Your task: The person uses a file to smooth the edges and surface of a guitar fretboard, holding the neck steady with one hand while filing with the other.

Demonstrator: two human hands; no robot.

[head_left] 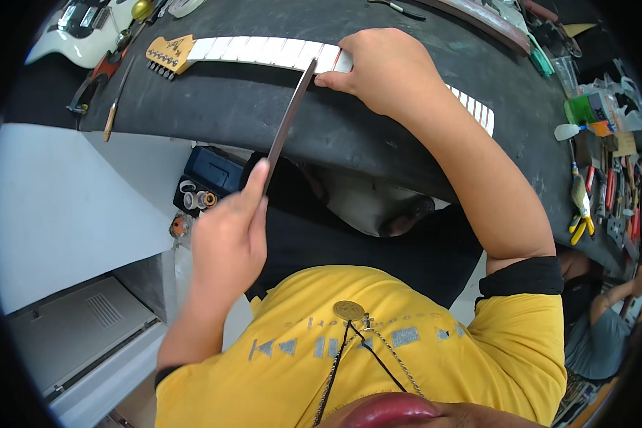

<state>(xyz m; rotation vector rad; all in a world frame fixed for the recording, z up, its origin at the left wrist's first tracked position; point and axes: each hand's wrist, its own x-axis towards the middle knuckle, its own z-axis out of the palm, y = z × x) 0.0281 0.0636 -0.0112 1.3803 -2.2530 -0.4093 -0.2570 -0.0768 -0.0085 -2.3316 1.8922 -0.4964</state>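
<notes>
A guitar neck [264, 53] lies across the dark bench, its fretboard covered in white strips between the frets. Its pale wooden headstock [170, 55] with a row of tuners points left. My right hand [389, 71] is closed around the neck towards its right part, thumb at the near edge and fingers over the far side. The neck's right end [478, 110] shows beyond my wrist. In my left hand [232, 232] is a long narrow file [290, 118], index finger stretched along it. Its far tip meets the neck's near edge, just left of my right thumb.
A white guitar body [85, 32] and a wooden-handled tool [112, 118] lie at the left. Pliers [583, 207] and several other hand tools crowd the right side. Below the bench edge sits an open dark case [210, 171] with tape rolls. Another person [599, 335] is at far right.
</notes>
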